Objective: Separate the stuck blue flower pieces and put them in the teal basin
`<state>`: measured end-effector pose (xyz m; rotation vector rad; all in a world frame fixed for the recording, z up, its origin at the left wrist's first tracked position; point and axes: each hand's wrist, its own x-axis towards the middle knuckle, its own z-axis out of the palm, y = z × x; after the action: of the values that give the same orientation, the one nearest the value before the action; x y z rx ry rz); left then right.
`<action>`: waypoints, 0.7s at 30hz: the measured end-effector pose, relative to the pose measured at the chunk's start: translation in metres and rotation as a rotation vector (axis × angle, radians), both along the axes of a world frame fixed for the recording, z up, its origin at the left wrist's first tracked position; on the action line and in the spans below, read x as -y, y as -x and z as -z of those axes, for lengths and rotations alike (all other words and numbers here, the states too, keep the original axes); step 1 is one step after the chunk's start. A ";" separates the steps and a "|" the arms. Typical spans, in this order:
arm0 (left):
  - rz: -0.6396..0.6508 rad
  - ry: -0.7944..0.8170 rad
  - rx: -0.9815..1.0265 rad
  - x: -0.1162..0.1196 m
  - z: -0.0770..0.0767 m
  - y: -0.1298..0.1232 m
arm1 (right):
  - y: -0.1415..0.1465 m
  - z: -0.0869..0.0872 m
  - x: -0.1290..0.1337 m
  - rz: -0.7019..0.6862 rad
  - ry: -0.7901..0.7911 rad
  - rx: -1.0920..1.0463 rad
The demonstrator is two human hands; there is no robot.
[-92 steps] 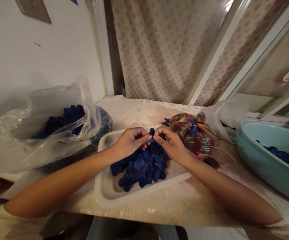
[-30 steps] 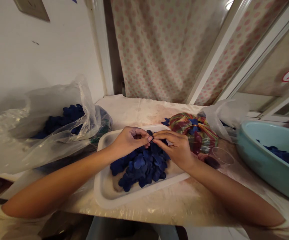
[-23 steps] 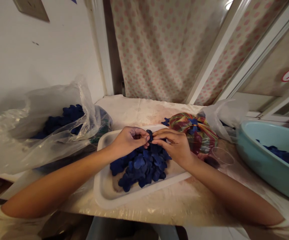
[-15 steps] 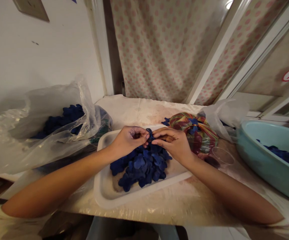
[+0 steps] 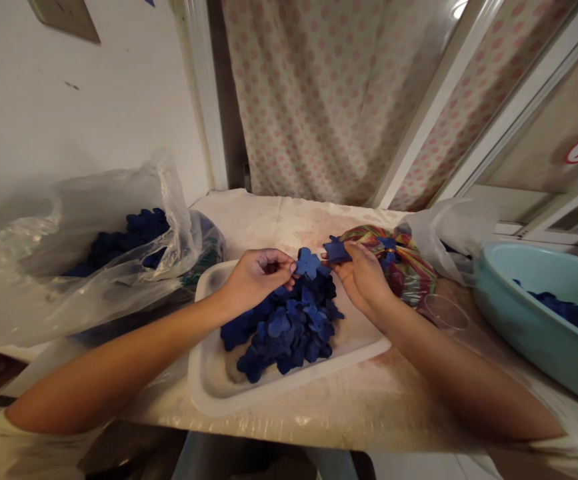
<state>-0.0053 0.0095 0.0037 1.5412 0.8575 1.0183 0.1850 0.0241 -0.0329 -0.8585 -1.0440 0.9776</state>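
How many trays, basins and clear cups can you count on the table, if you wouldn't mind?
White tray: 1
Pale blue basin: 1
Clear plastic cup: 1
Total: 3

Dark blue flower-shaped cutouts heaped on a white tray, one at the left hand, another in the right hand.
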 end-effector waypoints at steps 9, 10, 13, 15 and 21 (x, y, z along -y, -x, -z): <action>0.030 0.014 -0.035 -0.004 0.006 0.001 | 0.010 -0.015 0.030 0.131 -0.428 0.734; 0.039 0.014 -0.041 -0.003 0.005 0.001 | 0.012 -0.017 0.033 0.075 -0.446 0.777; 0.054 0.004 -0.040 -0.001 0.003 0.001 | 0.014 -0.017 0.036 -0.063 -0.431 0.803; 0.053 -0.015 -0.031 -0.001 0.001 0.001 | 0.014 -0.015 0.035 -0.129 -0.403 0.769; 0.065 -0.053 -0.033 -0.002 0.000 0.003 | 0.013 -0.011 0.031 -0.182 -0.358 0.663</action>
<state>-0.0082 0.0115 0.0039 1.6247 0.8036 0.9781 0.1717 -0.0070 -0.0216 -0.8096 -1.8278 0.6226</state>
